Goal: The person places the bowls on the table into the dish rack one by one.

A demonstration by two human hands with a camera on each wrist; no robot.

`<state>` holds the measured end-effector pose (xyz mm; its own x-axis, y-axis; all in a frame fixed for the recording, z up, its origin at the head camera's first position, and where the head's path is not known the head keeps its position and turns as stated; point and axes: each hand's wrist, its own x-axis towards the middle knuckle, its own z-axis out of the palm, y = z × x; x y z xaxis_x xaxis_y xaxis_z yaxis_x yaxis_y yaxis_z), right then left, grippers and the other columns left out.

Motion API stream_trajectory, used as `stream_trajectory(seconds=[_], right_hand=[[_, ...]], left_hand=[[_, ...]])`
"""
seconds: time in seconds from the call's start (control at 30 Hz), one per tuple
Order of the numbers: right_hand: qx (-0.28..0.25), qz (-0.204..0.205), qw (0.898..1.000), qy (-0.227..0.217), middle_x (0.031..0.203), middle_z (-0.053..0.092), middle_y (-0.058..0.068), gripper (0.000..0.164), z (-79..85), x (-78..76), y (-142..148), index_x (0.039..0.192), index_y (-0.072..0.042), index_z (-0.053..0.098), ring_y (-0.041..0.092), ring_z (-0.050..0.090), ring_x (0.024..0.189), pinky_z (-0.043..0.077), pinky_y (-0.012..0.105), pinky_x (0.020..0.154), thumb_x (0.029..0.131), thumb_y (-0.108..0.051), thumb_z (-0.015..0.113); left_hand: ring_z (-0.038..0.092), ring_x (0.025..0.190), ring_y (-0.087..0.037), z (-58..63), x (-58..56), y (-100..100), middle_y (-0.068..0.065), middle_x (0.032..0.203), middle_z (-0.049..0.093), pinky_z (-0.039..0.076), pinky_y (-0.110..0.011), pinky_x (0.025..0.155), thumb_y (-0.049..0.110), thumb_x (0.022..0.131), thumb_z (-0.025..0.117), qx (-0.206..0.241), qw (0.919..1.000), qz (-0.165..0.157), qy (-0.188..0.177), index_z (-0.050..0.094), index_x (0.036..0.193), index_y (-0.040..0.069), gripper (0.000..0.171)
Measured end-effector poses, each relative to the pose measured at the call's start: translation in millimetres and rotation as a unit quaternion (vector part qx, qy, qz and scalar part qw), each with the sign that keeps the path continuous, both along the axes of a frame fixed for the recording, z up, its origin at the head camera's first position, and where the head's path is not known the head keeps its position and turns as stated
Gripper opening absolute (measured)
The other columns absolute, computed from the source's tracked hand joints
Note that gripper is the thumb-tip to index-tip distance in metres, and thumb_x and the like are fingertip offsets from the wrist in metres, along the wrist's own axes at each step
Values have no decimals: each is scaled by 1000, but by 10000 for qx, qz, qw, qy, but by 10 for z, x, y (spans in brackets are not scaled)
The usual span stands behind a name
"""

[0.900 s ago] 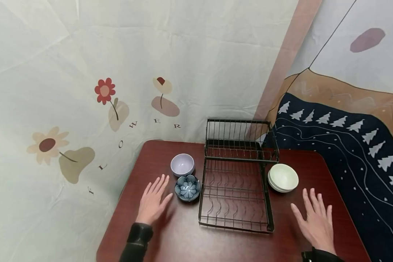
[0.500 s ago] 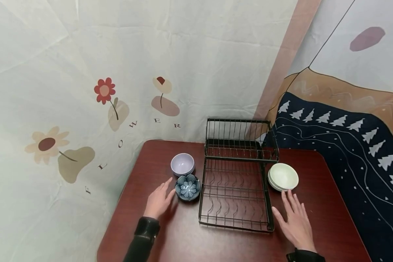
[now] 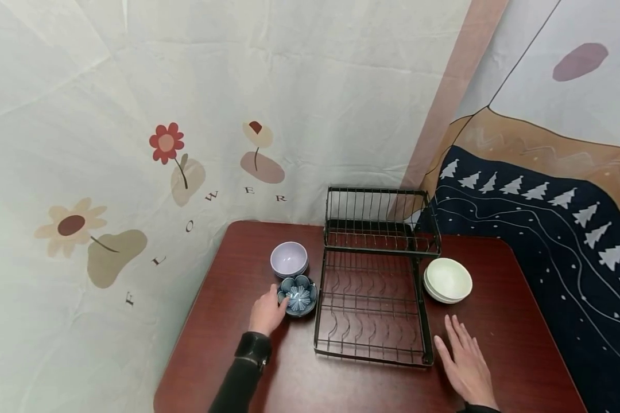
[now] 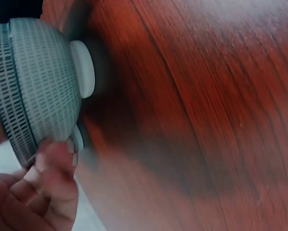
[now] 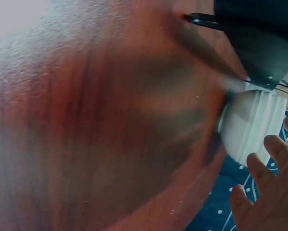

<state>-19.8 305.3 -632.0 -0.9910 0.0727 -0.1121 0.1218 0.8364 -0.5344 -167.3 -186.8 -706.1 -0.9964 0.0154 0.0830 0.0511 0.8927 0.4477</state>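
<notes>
My left hand (image 3: pixel 268 312) grips the near-left rim of a dark blue, flower-shaped bowl (image 3: pixel 298 298), thumb over the edge. In the left wrist view, fingers (image 4: pixel 57 161) curl against the patterned outer wall of this bowl (image 4: pixel 47 82), which has a pale foot. Directly behind it sit stacked lilac bowls (image 3: pixel 289 259). On the right, my right hand (image 3: pixel 467 364) is held with fingers extended, touching nothing, just nearer than the stacked cream bowls (image 3: pixel 448 280). The right wrist view shows the ribbed sides of these bowls (image 5: pixel 250 125) beyond the spread fingertips (image 5: pixel 254 160).
A black two-level wire dish rack (image 3: pixel 372 250) stands between the bowl groups, its raised basket at the back. Its slotted lower tier reaches toward the front of the dark red wooden table (image 3: pixel 372 390). Printed cloth (image 3: pixel 341 115) hangs behind the table and along its right.
My left hand has moved right and forward to the blue bowl, and its fingers have closed on the rim. The right hand went left toward the cream bowls, then drew back slightly.
</notes>
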Motion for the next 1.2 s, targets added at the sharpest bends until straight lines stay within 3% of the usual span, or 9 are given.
stream_trajectory(seconds=[0.03,0.1,0.23,0.47,0.57,0.8,1.07,1.2], right_hand=[[-38,3,9999,-103,177,22,37,75,-11,0,16,173,3,24,64,23,161,18,78,129,120,-47,39],[-41,4,9996,-292,177,21,38,74,-40,-6,42,173,4,23,64,21,161,16,79,129,121,-46,36],[119,31,9966,-817,178,15,39,82,-113,-47,86,173,4,20,64,12,163,9,81,130,119,-53,38],[504,229,9894,-1341,177,12,39,92,-249,-81,149,172,6,21,64,11,163,11,83,129,110,-48,60],[550,255,9878,-1433,177,13,40,98,-296,-64,165,172,7,22,64,12,163,13,84,128,107,-54,64],[282,140,9860,-1639,179,10,37,100,-352,-17,162,172,4,23,63,6,165,1,84,129,103,-50,71],[174,125,9861,-1648,181,9,34,101,-397,8,163,173,2,23,61,0,166,-5,83,129,103,-54,71],[130,100,9858,-1670,181,8,34,106,-404,9,165,173,2,23,61,0,166,-6,83,129,101,-60,70]], left_hand=[[77,91,-50,-134,-50,-17,-28,107,80,62,-64,81,43,104,71,-64,10000,76,6,61,140,-2,58],[77,88,-48,-216,-82,-7,-28,103,80,62,-63,79,36,103,71,-169,9996,205,-41,61,145,-4,58],[78,87,-48,-244,-104,25,-28,105,80,62,-64,78,29,101,70,-254,9989,392,-93,59,151,-4,61],[75,79,-48,-135,-87,82,-28,98,80,61,-64,73,24,100,65,-220,9980,561,170,62,150,0,55],[74,77,-47,-80,-72,93,-27,96,80,61,-62,72,22,101,63,-168,9980,563,252,62,149,0,53],[75,79,-45,131,-11,110,-26,101,81,60,-62,70,21,104,65,-73,9983,528,238,64,149,1,49],[78,90,-43,-28,-115,43,-23,108,82,63,-57,80,16,100,70,392,9976,437,379,66,145,3,47],[77,86,-41,-94,-129,24,-20,101,81,62,-55,75,15,98,70,492,9966,383,534,67,141,5,44]])
